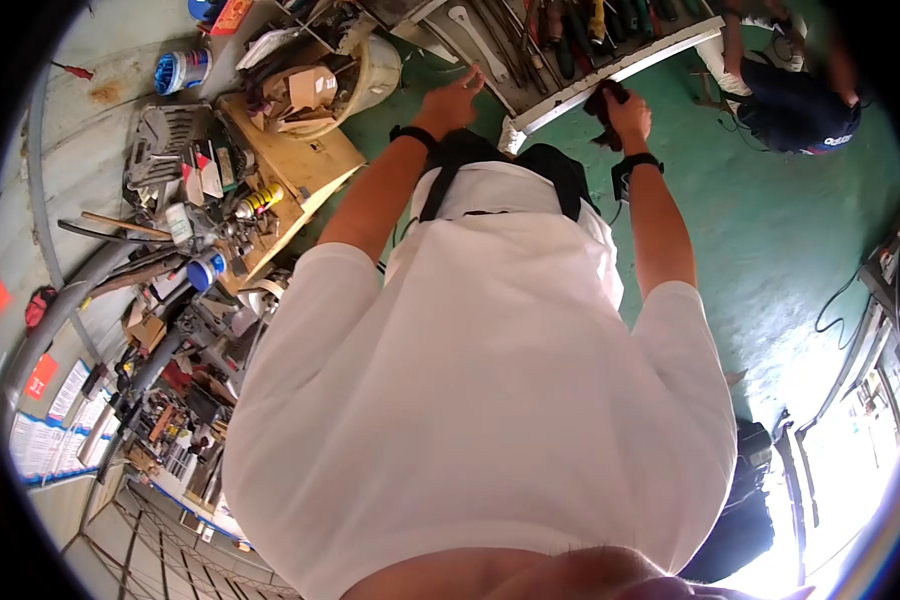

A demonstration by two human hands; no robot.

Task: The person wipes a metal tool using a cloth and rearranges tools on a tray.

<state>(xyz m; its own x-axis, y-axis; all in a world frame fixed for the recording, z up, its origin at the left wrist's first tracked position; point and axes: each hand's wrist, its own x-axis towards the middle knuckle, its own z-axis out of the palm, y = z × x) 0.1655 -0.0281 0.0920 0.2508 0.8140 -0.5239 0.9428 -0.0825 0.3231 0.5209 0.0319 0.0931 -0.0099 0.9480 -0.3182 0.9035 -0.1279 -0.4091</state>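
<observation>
My left hand (pixel 452 106) is at the left corner of a metal drawer (pixel 625 68), its index finger stretched out towards the tools. It appears to hold nothing. Just beyond those fingers lies a large wrench (pixel 477 42) in the drawer's left compartment. Several screwdrivers (pixel 596 22) with coloured handles lie further right. Beside the drawer's front edge, my right hand (pixel 630 118) is closed round a dark, crumpled cloth (pixel 604 112). Dark bands or devices circle both wrists.
To the left, a cluttered wooden bench (pixel 320 165) carries a spray can (pixel 260 201) and many loose parts. A white bucket (pixel 375 80) holds cardboard scraps. Another person (pixel 795 105) in dark clothing is at the upper right, on the green floor (pixel 730 220). Bright light enters lower right.
</observation>
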